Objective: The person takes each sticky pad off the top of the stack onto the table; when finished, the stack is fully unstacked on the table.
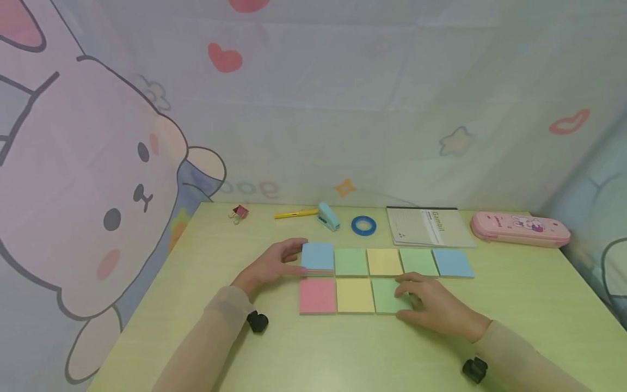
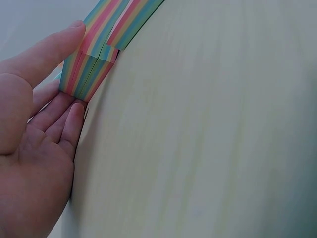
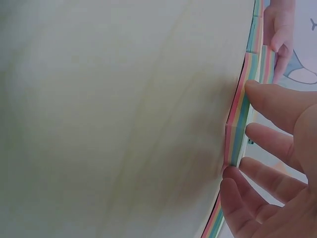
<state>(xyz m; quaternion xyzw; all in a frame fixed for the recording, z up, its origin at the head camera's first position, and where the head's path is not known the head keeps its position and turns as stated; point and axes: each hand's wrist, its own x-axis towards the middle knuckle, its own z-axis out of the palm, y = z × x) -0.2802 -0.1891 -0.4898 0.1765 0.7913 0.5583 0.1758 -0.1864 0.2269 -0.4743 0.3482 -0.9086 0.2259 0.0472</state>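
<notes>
Square sticky note pads with striped edges lie in two rows. At the back left, a thicker stack topped by a blue pad (image 1: 317, 256) is held by my left hand (image 1: 271, 265), thumb at its front and fingers at its left side. In the left wrist view a seam divides the stack's striped side (image 2: 88, 74). My right hand (image 1: 437, 305) holds the front row's green pad (image 1: 384, 296) at its right end, with thumb at the near edge and fingers along the right side. A pink pad (image 1: 317, 296) and a yellow pad (image 1: 355, 296) complete that row.
The back row continues with green (image 1: 350, 262), yellow, green and blue pads. Behind stand a binder clip (image 1: 240, 212), yellow pen (image 1: 294, 214), mint stapler (image 1: 329, 216), blue tape roll (image 1: 363, 225), notebook (image 1: 416, 226) and pink pencil case (image 1: 520, 228). A printed curtain (image 1: 343, 109) hangs behind the table.
</notes>
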